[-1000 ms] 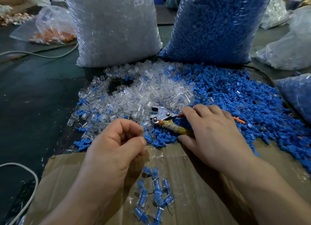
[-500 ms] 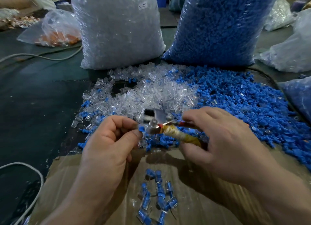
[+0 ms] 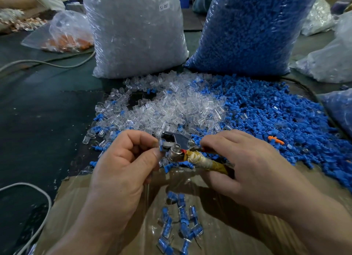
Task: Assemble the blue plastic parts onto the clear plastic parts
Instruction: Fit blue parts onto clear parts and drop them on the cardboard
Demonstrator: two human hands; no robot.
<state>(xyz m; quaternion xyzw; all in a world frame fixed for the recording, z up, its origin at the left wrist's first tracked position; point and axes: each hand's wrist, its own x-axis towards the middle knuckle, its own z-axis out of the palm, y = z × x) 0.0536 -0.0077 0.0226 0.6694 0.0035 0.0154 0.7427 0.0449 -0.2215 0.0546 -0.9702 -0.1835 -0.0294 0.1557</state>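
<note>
My left hand (image 3: 123,171) pinches a small blue part (image 3: 161,147) between thumb and forefinger, right against the head of the metal tool (image 3: 178,140). My right hand (image 3: 247,171) is curled round the tool's taped handle. Just beyond my fingers lie the clear pieces (image 3: 171,106), with the blue pieces (image 3: 266,112) beyond my right hand. Finished ones (image 3: 181,222) sit on cardboard (image 3: 228,239) beneath my wrists.

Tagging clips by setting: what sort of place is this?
Likely a small workshop or factory doing hand assembly: a sack of clear parts and a sack of blue parts stand at the back, and assembled pieces lie on cardboard.
</note>
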